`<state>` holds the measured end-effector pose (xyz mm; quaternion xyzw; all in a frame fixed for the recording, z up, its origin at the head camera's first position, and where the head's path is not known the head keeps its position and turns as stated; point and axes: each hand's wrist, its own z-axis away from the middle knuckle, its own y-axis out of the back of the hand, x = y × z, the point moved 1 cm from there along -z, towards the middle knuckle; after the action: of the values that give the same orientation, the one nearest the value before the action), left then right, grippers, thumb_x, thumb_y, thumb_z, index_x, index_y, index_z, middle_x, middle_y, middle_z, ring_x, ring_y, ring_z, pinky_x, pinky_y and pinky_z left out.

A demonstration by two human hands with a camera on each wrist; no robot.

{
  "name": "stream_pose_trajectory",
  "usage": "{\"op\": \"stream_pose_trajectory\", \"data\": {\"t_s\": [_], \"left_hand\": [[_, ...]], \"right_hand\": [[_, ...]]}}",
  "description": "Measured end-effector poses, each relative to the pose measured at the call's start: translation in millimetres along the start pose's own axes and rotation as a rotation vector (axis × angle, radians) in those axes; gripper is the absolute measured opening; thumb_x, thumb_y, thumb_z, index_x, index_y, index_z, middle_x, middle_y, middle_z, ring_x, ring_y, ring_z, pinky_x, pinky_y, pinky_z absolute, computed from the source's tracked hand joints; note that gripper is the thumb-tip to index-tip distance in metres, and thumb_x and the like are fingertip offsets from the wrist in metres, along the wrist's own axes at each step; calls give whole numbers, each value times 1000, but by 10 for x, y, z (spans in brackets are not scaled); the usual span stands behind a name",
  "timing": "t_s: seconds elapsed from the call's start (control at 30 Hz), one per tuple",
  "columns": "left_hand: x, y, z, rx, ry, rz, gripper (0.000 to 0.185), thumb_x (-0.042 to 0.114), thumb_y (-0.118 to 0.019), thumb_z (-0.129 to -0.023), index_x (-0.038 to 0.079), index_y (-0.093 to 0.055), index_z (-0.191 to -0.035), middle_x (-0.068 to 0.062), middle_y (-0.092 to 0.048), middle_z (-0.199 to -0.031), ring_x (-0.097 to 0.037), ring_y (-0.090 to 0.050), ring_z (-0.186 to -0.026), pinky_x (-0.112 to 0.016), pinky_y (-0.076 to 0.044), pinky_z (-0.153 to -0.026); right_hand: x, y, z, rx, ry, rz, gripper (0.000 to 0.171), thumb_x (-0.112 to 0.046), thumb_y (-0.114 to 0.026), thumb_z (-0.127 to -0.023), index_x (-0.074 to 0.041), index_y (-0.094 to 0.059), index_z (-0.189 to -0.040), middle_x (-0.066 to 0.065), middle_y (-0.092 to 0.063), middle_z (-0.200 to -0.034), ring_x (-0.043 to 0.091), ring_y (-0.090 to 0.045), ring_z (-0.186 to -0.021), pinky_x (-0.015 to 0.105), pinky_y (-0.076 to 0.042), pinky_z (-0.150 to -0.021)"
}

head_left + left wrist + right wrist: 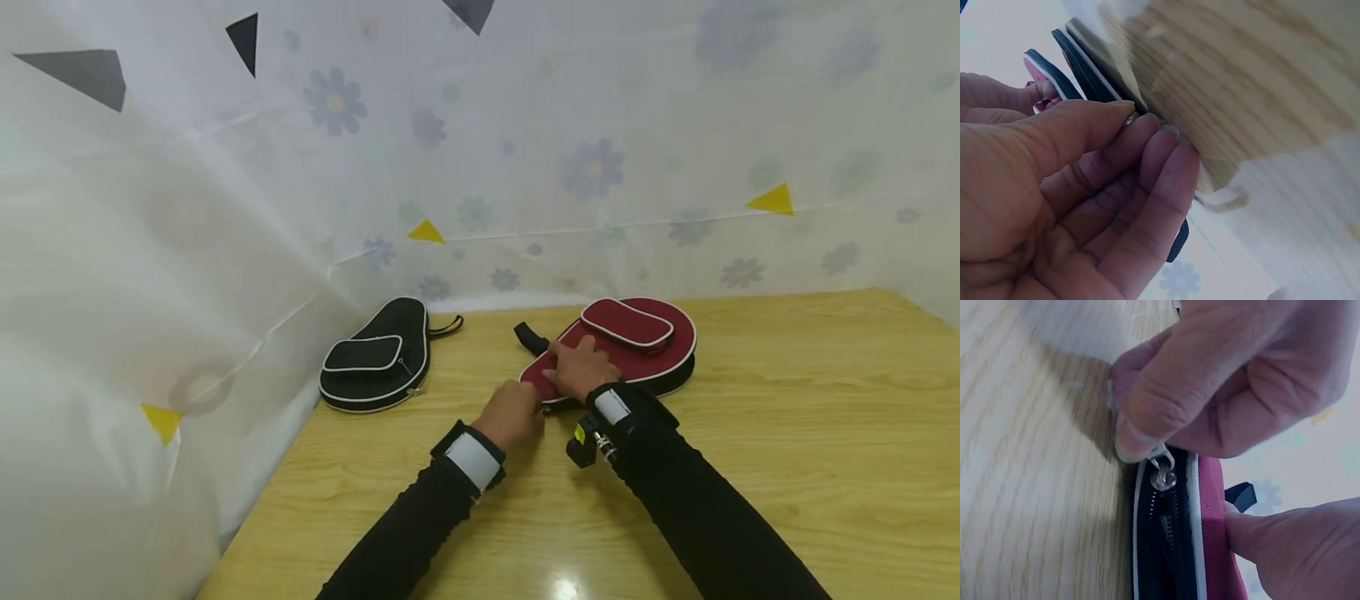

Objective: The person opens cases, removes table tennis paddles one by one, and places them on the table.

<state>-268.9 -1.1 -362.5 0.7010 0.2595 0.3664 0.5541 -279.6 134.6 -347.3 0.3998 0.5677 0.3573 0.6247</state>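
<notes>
A red table tennis paddle case [637, 367] with white piping and a black side lies on the table, its narrow end toward the left. My left hand [512, 414] pinches the metal zipper pull [1159, 456] between thumb and fingers at that narrow end. Below the slider [1164, 479], the zipper teeth [1169, 534] stand apart in the right wrist view. My right hand [583, 367] grips the red top with thumb and finger; most of its fingers are hidden in the right wrist view. A black wrist loop [531, 338] sticks out beside it.
A black paddle case [378, 379] with white piping lies to the left on the wooden table [787, 450], its loop [447, 326] pointing right. A white flower-patterned sheet [525, 192] hangs behind the table and along its left side.
</notes>
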Motion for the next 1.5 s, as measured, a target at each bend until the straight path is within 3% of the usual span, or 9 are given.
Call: {"op": "stream_pose_trajectory", "data": {"t_s": [0.2, 0.47, 0.63, 0.97, 1.2, 1.37, 1.5], "left_hand": [[-8, -15, -8, -3, 4, 5, 28, 5, -75, -87, 6, -63, -62, 3, -49, -57, -10, -43, -53, -23, -35, -50], [-32, -8, -22, -9, 7, 30, 41, 3, -75, -86, 10, -50, -55, 8, -36, -53, -9, -34, -50, -21, -27, -46], [-27, -7, -12, -4, -6, 15, 42, 3, -75, -85, 11, -46, -56, 7, -36, -53, -9, -34, -51, -21, -26, -46], [-26, -3, -6, -28, 14, 25, 34, 3, -75, -86, 9, -56, -59, 6, -40, -56, -9, -37, -52, -21, -28, -46], [-31, 4, -13, -35, 6, 28, 35, 3, -75, -87, 9, -55, -59, 7, -39, -56, -9, -36, -52, -21, -27, -47], [-18, -5, -21, -36, -6, 26, 37, 3, -75, -86, 10, -52, -58, 7, -38, -56, -9, -36, -53, -22, -27, -47], [-7, 6, -30, -18, -16, 2, 28, 4, -75, -87, 8, -57, -65, 5, -43, -59, -9, -40, -56, -22, -32, -50]], "right_hand": [[20, 45, 2, -37, 47, 20, 38, -27, -60, -102, -13, -59, -137, 33, -42, -129, 53, -44, -116, 70, -42, -91], [35, 188, 46, -101, 116, 50, 40, -23, -62, -101, -9, -60, -138, 36, -42, -130, 55, -38, -121, 71, -42, -91], [87, 204, 52, -110, 145, 62, 38, -22, -63, -100, -8, -62, -136, 35, -45, -128, 54, -40, -118, 70, -43, -90], [161, 223, 49, -144, 179, 60, 35, -18, -64, -99, -11, -63, -134, 31, -48, -126, 51, -39, -117, 71, -41, -92], [151, 207, 85, -129, 136, 56, 40, -22, -61, -101, -11, -60, -139, 35, -42, -133, 53, -36, -122, 75, -37, -94], [36, 68, 86, -58, 15, 32, 52, -37, -60, -100, -9, -54, -144, 36, -41, -136, 56, -39, -125, 75, -37, -94], [-87, -45, 26, -21, -77, 26, 61, -39, -59, -99, -9, -45, -151, 35, -39, -139, 56, -40, -127, 75, -37, -95]]}}
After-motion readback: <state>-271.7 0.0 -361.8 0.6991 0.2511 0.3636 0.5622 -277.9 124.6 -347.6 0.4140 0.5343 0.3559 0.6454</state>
